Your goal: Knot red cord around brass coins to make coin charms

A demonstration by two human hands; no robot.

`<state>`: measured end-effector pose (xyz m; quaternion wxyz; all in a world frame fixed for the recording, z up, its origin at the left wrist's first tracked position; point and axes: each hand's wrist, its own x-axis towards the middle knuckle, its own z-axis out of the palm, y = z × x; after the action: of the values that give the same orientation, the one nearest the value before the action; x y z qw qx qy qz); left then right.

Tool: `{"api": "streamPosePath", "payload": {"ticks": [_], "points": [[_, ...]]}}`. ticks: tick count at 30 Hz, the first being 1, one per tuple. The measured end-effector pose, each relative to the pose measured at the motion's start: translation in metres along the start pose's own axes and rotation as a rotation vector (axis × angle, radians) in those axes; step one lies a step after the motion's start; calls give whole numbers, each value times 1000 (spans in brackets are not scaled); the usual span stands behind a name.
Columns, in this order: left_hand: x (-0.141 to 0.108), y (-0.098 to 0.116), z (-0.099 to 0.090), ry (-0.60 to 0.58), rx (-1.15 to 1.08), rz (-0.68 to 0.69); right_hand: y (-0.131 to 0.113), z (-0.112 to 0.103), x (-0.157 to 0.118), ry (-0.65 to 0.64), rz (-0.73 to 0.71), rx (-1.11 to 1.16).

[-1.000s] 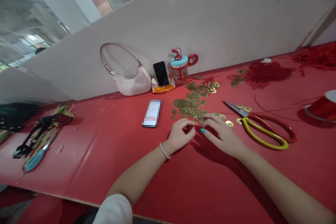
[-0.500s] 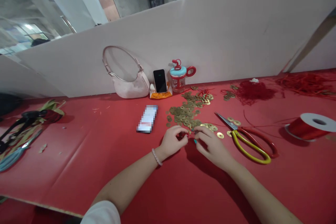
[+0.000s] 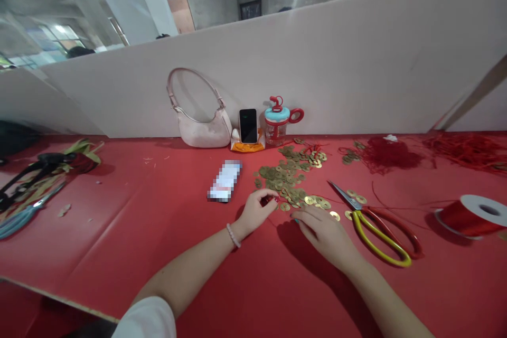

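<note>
My left hand (image 3: 259, 208) is closed in a pinch, thumb and forefinger meeting beside the near edge of a heap of brass coins (image 3: 283, 177). Whatever sits between those fingertips is too small to make out. A little to the right, my right hand (image 3: 322, 232) is low over the red tabletop, its fingers curled together and the thumb tucked beneath. The hands are apart, with a single coin (image 3: 285, 207) lying in the gap near the left fingertips. Several loose coins (image 3: 317, 202) lie just beyond my right hand.
Scissors (image 3: 372, 227) with red and yellow handles lie on the right, before a red cord spool (image 3: 467, 216). Behind are tangled red cords (image 3: 390, 154), a lidded cup (image 3: 276, 127), a propped phone (image 3: 248, 125) and a pink handbag (image 3: 204, 129). Another phone (image 3: 225, 180) lies left of the coins.
My hands have moved apart; before, their fingertips nearly met over a small red item. The right hand has come slightly nearer and flatter. The whole view has shifted a little.
</note>
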<state>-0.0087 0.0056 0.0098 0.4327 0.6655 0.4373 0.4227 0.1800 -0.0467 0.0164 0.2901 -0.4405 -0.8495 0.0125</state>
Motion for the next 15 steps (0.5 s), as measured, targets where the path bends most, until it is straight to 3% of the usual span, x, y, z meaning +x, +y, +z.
{"api": "streamPosePath", "payload": {"ticks": [4,6,10,15], "points": [[-5,4,0,-181,144,165,-2,-2,3,173,-60,7],[-7,6,-1,-278,199,282,-2,-1,2,199,-41,31],[-8,6,-3,-363,210,388,2,6,-2,108,143,113],[-5,5,-3,-325,201,343,2,10,-1,7,445,374]]}}
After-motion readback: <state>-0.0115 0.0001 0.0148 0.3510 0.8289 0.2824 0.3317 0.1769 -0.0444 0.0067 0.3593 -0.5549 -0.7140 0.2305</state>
